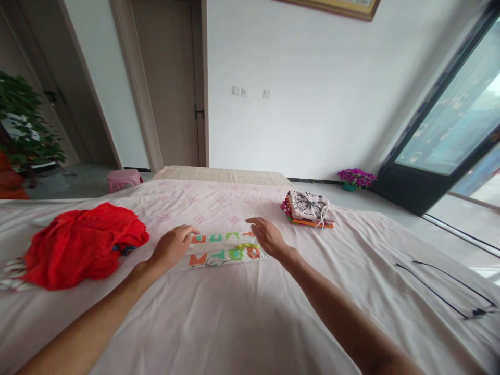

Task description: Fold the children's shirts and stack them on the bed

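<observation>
A white cloth item (219,251) with orange, green and teal letter-like prints lies folded into a flat strip on the bed sheet. A yellow-green band or strap (248,245) rests on its right half. My left hand (174,246) is at the strip's left end, fingers stretched out and holding nothing; whether it touches the cloth I cannot tell. Over the right end is my right hand (267,237), open, its fingers extended and hiding part of that end. Back right, a stack of folded cloths has a pink butterfly-print piece (310,204) with a white drawstring on top.
A crumpled red garment (84,245) lies on the left of the pale sheet (234,323). Thin black rods (433,291), like eyeglass temples, lie at the right. Beyond the bed are a pink stool (124,179), a purple flower pot (353,178) and a leafy plant (27,125).
</observation>
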Demonstrator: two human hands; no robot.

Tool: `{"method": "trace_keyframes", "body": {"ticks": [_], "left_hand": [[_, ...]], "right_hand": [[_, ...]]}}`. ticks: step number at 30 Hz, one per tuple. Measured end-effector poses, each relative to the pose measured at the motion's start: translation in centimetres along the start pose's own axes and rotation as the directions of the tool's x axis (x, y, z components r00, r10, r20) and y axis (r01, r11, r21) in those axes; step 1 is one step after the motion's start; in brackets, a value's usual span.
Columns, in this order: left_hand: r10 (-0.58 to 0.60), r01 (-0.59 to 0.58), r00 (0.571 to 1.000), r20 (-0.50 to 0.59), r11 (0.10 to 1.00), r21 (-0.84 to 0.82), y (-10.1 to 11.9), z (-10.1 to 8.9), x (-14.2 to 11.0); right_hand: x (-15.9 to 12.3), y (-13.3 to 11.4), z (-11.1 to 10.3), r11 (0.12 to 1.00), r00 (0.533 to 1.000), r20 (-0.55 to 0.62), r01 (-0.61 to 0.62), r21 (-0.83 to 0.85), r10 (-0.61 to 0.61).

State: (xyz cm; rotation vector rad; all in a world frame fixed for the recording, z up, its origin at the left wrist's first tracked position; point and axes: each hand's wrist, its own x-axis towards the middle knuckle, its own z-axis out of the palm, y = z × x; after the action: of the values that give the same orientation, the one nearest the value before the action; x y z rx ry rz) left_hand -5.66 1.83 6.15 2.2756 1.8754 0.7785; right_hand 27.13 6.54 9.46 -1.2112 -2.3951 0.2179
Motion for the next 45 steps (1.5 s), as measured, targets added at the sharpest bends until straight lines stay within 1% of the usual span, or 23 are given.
{"method": "trace_keyframes", "body": {"ticks": [2, 4, 6, 8, 11, 16, 20, 23, 27, 30, 32, 35, 37, 39, 41, 43, 45], "left_hand": [[0.115, -0.114, 0.993, 0.025, 0.993, -0.015, 1.9, 2.6, 0.8], [0.155, -0.157, 0.986, 0.065, 0.987, 0.033, 2.9, 4.9, 0.9], [0.115, -0.126, 0.988, 0.1, 0.985, 0.118, 2.8, 6.3, 0.6], [0.042, -0.066, 0.992, 0.119, 0.976, 0.208, 1.7, 6.7, 0.1], [-0.046, 0.005, 0.991, 0.126, 0.952, 0.305, -0.7, 6.0, -0.4], [-0.16, 0.109, 0.981, 0.108, 0.921, 0.374, -3.9, 4.6, -1.3], [-0.234, 0.188, 0.97, 0.066, 0.892, 0.411, -5.6, 4.0, -2.2], [-0.271, 0.238, 0.962, 0.008, 0.857, 0.457, -6.3, 3.7, -3.0], [-0.332, 0.324, 0.941, -0.072, 0.815, 0.481, -5.9, 2.9, -4.2], [-0.353, 0.359, 0.929, -0.109, 0.796, 0.486, -4.7, 2.0, -4.9], [-0.377, 0.39, 0.917, -0.134, 0.769, 0.507, -3.9, 1.3, -5.2], [-0.48, 0.486, 0.864, -0.151, 0.719, 0.496, -3.1, 0.6, -5.1], [-0.552, 0.542, 0.824, -0.129, 0.699, 0.467, -2.9, 0.2, -4.7], [-0.597, 0.567, 0.797, -0.093, 0.687, 0.454, -2.9, -0.1, -4.3], [-0.623, 0.574, 0.78, -0.053, 0.68, 0.457, -3.0, -0.3, -3.8], [-0.638, 0.572, 0.77, 0.005, 0.694, 0.437, -3.2, -0.6, -3.3], [-0.636, 0.582, 0.769, 0.064, 0.737, 0.344, -3.3, -0.8, -3.0]], "right_hand": [[0.6, -1.8, 2.1, 0.99, 0.995, 0.07, 0.082, -0.112, -0.075], [0.6, -2.8, 4.3, 0.976, 0.987, 0.15, 0.09, -0.199, -0.06], [0.1, -2.9, 5.9, 0.969, 0.977, 0.212, 0.068, -0.239, -0.016], [-0.5, -2.3, 6.7, 0.968, 0.973, 0.232, 0.047, -0.247, 0.012], [-1.5, -1.2, 6.5, 0.965, 0.98, 0.196, 0.024, -0.26, 0.028], [-3.0, 1.4, 5.1, 0.943, 0.984, 0.144, -0.053, -0.328, 0.105], [-4.3, 3.1, 4.3, 0.925, 0.978, 0.131, -0.107, -0.365, 0.165], [-4.9, 3.5, 4.0, 0.919, 0.974, 0.127, -0.126, -0.374, 0.186], [-5.3, 3.5, 4.0, 0.916, 0.974, 0.103, -0.152, -0.371, 0.203], [-5.4, 3.6, 4.3, 0.918, 0.975, 0.076, -0.166, -0.36, 0.207], [-5.5, 3.7, 4.5, 0.922, 0.976, 0.067, -0.172, -0.347, 0.207], [-5.6, 4.0, 4.6, 0.929, 0.977, 0.061, -0.174, -0.326, 0.204], [-5.6, 4.2, 4.6, 0.934, 0.978, 0.057, -0.173, -0.314, 0.2], [-5.6, 4.3, 4.6, 0.937, 0.979, 0.056, -0.17, -0.304, 0.195], [-5.7, 4.3, 4.6, 0.939, 0.979, 0.056, -0.17, -0.298, 0.195], [-5.7, 4.3, 4.6, 0.941, 0.979, 0.059, -0.172, -0.293, 0.197], [-5.7, 4.3, 4.6, 0.942, 0.978, 0.06, -0.174, -0.287, 0.199]]}}
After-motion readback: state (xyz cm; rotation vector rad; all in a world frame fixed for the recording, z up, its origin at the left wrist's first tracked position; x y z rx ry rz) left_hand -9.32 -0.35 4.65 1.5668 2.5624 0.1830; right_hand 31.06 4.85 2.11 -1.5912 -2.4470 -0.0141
